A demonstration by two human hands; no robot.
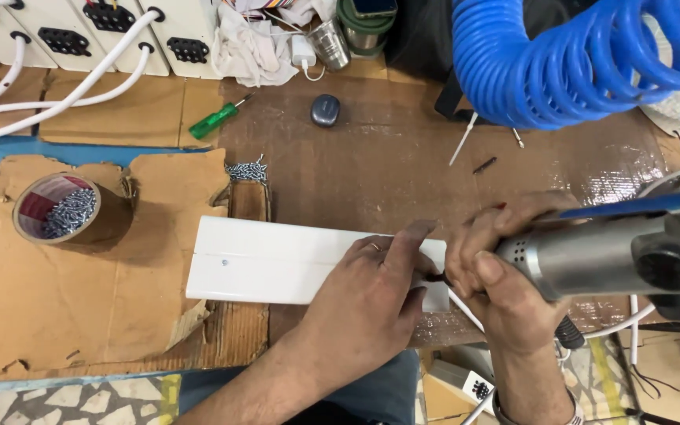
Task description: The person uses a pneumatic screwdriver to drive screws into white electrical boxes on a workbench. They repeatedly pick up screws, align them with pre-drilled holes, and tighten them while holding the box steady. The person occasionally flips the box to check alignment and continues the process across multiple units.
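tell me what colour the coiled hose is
Bright blue; the coiled hose shows best in the head view.

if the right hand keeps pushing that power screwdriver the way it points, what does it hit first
Most likely the white panel near its right end, just beside the left hand holding it down; the tip is partly hidden, so depth is uncertain.

Bare cardboard mid-bench (pixel 371 157) — blue coiled hose (pixel 568 63) crowds right.
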